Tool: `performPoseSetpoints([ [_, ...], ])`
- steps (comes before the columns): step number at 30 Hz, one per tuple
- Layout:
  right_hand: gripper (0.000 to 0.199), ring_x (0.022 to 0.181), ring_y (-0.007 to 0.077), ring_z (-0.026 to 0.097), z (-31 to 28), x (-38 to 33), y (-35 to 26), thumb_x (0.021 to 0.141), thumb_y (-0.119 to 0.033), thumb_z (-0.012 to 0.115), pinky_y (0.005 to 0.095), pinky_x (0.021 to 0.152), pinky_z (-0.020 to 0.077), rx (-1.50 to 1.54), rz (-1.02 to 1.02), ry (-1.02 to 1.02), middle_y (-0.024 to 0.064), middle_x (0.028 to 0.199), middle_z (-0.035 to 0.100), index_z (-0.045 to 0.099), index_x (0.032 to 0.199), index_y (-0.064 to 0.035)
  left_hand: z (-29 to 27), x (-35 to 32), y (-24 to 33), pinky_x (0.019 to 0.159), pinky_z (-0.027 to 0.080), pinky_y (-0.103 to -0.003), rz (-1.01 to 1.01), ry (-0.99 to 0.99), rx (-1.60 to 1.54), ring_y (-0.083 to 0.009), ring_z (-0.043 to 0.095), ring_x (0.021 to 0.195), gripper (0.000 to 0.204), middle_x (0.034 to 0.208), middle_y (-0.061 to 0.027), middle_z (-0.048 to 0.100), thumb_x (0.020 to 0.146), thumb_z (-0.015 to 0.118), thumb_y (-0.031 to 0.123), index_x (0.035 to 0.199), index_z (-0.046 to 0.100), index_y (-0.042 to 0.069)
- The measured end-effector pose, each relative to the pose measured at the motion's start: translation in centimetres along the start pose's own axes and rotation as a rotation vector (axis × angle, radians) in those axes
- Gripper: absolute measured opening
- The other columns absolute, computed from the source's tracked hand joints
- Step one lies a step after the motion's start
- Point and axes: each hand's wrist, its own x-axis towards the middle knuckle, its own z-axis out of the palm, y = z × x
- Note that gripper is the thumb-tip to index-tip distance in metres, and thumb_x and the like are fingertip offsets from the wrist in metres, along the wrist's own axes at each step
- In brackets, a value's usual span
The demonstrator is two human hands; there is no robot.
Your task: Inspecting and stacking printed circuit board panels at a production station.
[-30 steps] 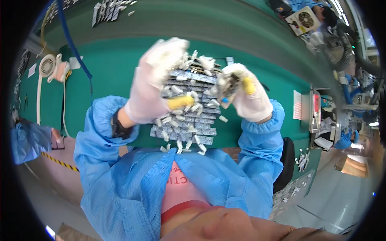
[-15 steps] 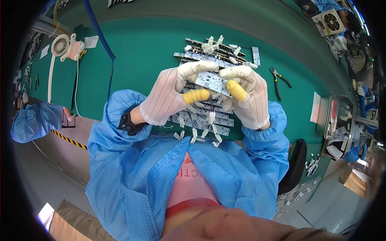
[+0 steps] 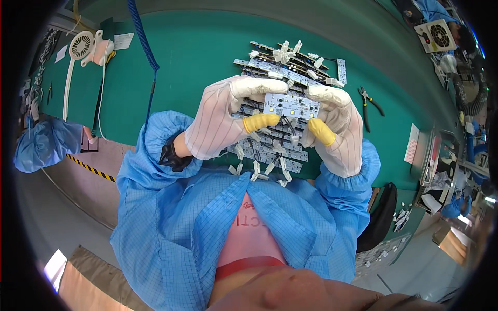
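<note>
**Small white circuit board held up over a heap of the same boards**

The green table fills the upper field and carries all loose items. The person's blue smock sleeves enter from below. At the centre of the table lies a heap of narrow white circuit boards with white connectors and short black leads; its near part shows beneath the hands, its far part beyond them. No tray, bin or box encloses the heap, so the boards rest directly on the table.

The left hand and the right hand, both in white gloves with yellow thumb covers, grip one circuit board by its short ends. Each hand's fingers pinch the board, forefinger along the top edge and thumb beneath, raising it above the heap with its face toward the camera.

Judged from the layout, one board is being handled while many remain in the heap; no separate finished stack can be made out.

Lesser items: a white desk fan at far left, a blue coiled cord, and black pliers just right of the heap.
</note>
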Motion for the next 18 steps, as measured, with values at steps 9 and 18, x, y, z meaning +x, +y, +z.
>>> performPoseSetpoints([
  [9, 0.040, 0.060, 0.0082, 0.055, 0.0, -0.5, -1.1, 0.078, -0.001, 0.063, 0.0193, 0.053, 0.0443, 0.052, 0.063, -0.076, 0.0149, 0.092, 0.062, 0.049, 0.115, 0.0033, -0.4, -0.3, -0.6, 0.073, 0.052, -0.024, -0.015, 0.008, -0.181, -0.0138, 0.064, 0.081, 0.046, 0.093, -0.0068, 0.065, 0.068, 0.077, 0.021, 0.108, 0.063, 0.004],
  [18, 0.040, 0.056, 0.0074, 0.054, -0.2, -0.2, -0.5, 0.078, -0.005, 0.066, 0.0185, 0.050, 0.0429, 0.060, 0.123, -0.081, 0.0140, 0.087, 0.063, 0.050, 0.114, 0.0032, -0.8, -0.5, -0.2, 0.073, 0.051, -0.028, 0.025, 0.069, -0.028, -0.0175, 0.064, 0.082, 0.041, 0.092, -0.0062, 0.067, 0.067, 0.077, 0.025, 0.103, 0.066, 0.009],
])
